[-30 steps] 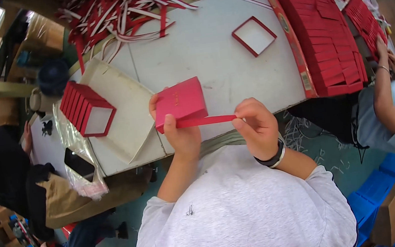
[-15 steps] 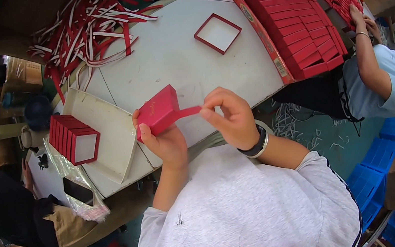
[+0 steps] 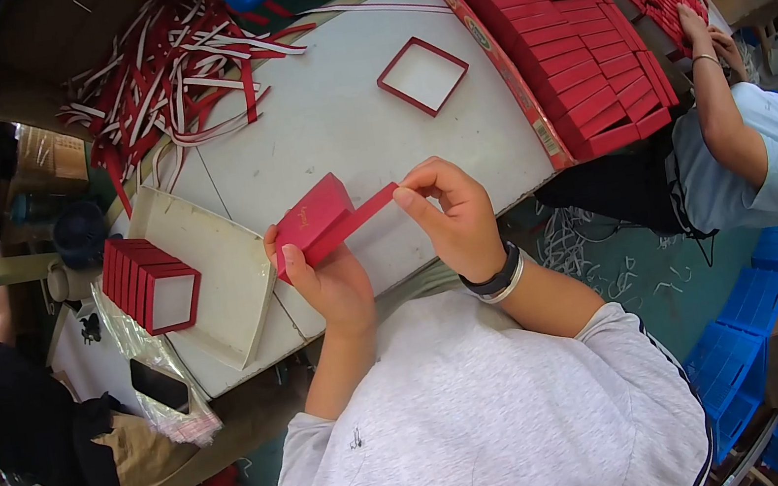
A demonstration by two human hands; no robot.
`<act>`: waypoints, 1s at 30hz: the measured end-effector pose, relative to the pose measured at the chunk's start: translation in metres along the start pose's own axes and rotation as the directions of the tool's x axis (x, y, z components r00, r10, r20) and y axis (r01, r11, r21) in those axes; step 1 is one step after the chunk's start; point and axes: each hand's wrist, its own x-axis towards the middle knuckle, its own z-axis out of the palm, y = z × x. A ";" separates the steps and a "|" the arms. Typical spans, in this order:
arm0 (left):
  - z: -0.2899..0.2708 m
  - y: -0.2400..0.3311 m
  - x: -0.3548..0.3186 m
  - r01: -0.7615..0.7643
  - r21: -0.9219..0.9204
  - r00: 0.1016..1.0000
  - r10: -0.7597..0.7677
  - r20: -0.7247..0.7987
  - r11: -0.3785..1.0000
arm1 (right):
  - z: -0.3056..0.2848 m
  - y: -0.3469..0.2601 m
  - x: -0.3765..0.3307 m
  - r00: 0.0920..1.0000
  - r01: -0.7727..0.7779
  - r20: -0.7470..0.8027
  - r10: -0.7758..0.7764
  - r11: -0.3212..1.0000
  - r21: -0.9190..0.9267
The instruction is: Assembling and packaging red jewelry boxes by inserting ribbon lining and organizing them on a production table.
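In my left hand (image 3: pixel 334 288) a small red box (image 3: pixel 314 216) with gold lettering on its top is gripped between thumb and fingers, tilted above the near edge of the table. A narrow red strip (image 3: pixel 368 214) runs along the box's near side and sticks out to the right. My right hand (image 3: pixel 458 223) pinches the free end of that strip between thumb and forefinger, pulling it out straight. Where the strip meets the box under my left fingers is hidden. Beyond my hands, a square red-rimmed piece with a white inside (image 3: pixel 451 91) lies on the white table (image 3: pixel 331 112).
A shallow cream tray (image 3: pixel 228 266) with a row of red boxes (image 3: pixel 141 283) stands left. Red and white strips (image 3: pixel 176 74) are heaped behind it. Packed red boxes (image 3: pixel 569 39) fill a carton at right. A phone (image 3: pixel 159 385) lies near left; a co-worker (image 3: pixel 759 151) works at right.
The strip's free end has risen, so the strip now slants up to the right along the box. My right hand has moved slightly upward; my left hand still holds the box.
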 end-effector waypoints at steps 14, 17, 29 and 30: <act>0.000 -0.010 0.002 0.000 0.011 0.998 0.001 -0.061 1.000 | 0.000 0.019 0.006 0.980 -0.183 -0.040 0.194 0.965 0.188; 0.000 -0.010 0.004 0.019 0.010 0.998 -0.018 -0.057 1.000 | -0.002 0.015 0.005 0.976 -0.212 -0.001 0.216 0.960 0.181; 0.006 -0.005 -0.002 -0.026 0.016 0.999 0.026 -0.037 1.000 | 0.000 0.014 0.003 0.974 -0.208 -0.045 0.221 0.958 0.197; 0.005 -0.004 -0.003 -0.005 0.003 1.000 0.005 -0.004 1.000 | 0.000 0.014 0.003 0.977 -0.196 -0.040 0.208 0.961 0.197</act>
